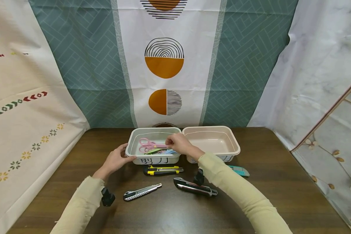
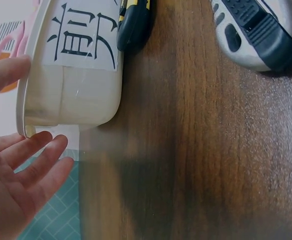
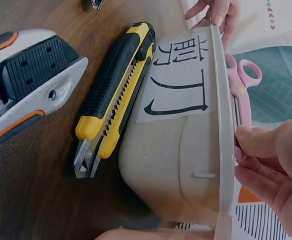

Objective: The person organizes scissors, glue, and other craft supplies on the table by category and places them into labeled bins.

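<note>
My left hand [image 1: 115, 160] holds the left end of a pale green plastic bin [image 2: 86, 100], thumb at its front rim and fingers round the corner. A white label with black characters [image 3: 178, 77] is on the bin's front. Over this bin, my right hand [image 1: 179, 144] pinches pink scissors [image 3: 243, 92] near the blade end, thumb against fingers. Their looped handles [image 1: 144, 141] point left. Beneath the scissors lie green and blue items [image 1: 168, 151], partly hidden by the right hand.
A beige bin [image 1: 235, 148] stands right of the green one. In front lie a yellow-black utility knife [image 1: 163, 170], a silver-black one [image 1: 142, 192] and a larger dark one [image 1: 194, 187]. A teal cutter [image 1: 240, 171] is partly behind my right sleeve. Curtains [image 1: 93, 65] hang behind the table.
</note>
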A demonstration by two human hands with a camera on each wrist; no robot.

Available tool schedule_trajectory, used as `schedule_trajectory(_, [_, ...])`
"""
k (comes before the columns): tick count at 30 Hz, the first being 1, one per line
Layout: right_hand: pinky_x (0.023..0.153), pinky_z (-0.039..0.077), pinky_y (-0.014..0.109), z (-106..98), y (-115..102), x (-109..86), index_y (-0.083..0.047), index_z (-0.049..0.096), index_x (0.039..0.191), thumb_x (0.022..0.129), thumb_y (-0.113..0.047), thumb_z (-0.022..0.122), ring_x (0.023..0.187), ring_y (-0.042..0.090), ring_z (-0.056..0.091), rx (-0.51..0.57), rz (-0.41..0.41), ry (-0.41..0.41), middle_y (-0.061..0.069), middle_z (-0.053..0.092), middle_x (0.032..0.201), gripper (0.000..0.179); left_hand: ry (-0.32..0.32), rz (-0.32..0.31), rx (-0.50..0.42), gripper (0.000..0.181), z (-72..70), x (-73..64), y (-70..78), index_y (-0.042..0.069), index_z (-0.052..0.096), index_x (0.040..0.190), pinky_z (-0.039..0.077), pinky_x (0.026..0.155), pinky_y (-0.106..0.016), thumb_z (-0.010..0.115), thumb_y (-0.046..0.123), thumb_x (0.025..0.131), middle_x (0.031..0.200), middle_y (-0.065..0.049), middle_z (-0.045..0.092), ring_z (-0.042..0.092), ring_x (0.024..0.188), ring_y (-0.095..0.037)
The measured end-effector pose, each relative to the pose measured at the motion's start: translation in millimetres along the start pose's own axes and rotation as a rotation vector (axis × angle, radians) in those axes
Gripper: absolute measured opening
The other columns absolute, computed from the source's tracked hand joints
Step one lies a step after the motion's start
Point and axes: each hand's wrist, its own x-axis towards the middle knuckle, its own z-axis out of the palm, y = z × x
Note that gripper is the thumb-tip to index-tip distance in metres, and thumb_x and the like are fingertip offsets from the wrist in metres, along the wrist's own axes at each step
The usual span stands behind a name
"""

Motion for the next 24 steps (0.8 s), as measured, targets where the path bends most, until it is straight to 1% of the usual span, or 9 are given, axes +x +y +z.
schedule_trajectory(10, [0.068,0.048,0.026,9.0,1.3,2.0,-0.005,0.068,0.083,0.080,-0.005,0.067,0.072,0.014,0.062,-0.009,-0.034,-0.007,0.004,0.067,0.078,0.004,0.004,-0.002,-0.005,0.076,1.0,-1.2,-0.7,-0.006,0.034,0.134,0.046,0.082,-0.045,0.070,0.033,0.079,0.122,-0.025,0.051,0.056,0.104,-0.035])
schedule_trajectory(12, [0.069,0.049,0.028,10.1,1.8,2.5,-0.003,0.068,0.086,0.080,-0.006,0.068,0.075,0.016,0.063,0.001,-0.038,-0.011,0.006,0.068,0.081,0.007,0.008,-0.007,-0.005,0.076,1.1,-1.0,-1.4,-0.006,0.034,0.134,0.045,0.082,-0.045,0.070,0.033,0.078,0.122,-0.024,0.051,0.056,0.104,-0.035])
schedule_trajectory(18, [0.080,0.047,0.030,7.1,2.3,1.7,-0.001,0.066,0.102,0.081,-0.014,0.068,0.090,0.019,0.063,0.030,-0.004,-0.054,0.010,0.067,0.099,0.025,0.001,-0.013,-0.004,0.078,0.7,-0.8,-2.1,-0.005,0.034,0.135,0.045,0.084,-0.046,0.070,0.034,0.078,0.124,-0.024,0.050,0.055,0.105,-0.035])
schedule_trajectory(21, [0.080,0.047,0.031,3.0,2.4,-1.1,-0.002,0.066,0.103,0.081,-0.017,0.068,0.091,0.019,0.063,0.048,-0.002,-0.064,0.010,0.067,0.099,0.026,-0.002,-0.014,-0.007,0.078,0.4,-1.1,-2.4,-0.005,0.033,0.135,0.044,0.084,-0.047,0.070,0.034,0.078,0.124,-0.024,0.050,0.055,0.105,-0.035])
schedule_trajectory(24, [0.079,0.047,0.032,-1.0,2.6,-4.8,-0.002,0.067,0.101,0.081,-0.017,0.068,0.090,0.022,0.063,0.066,-0.018,-0.067,0.011,0.067,0.097,0.025,-0.002,-0.014,-0.009,0.078,0.1,-1.5,-2.7,-0.005,0.033,0.135,0.044,0.085,-0.047,0.070,0.034,0.078,0.124,-0.024,0.050,0.055,0.106,-0.036])
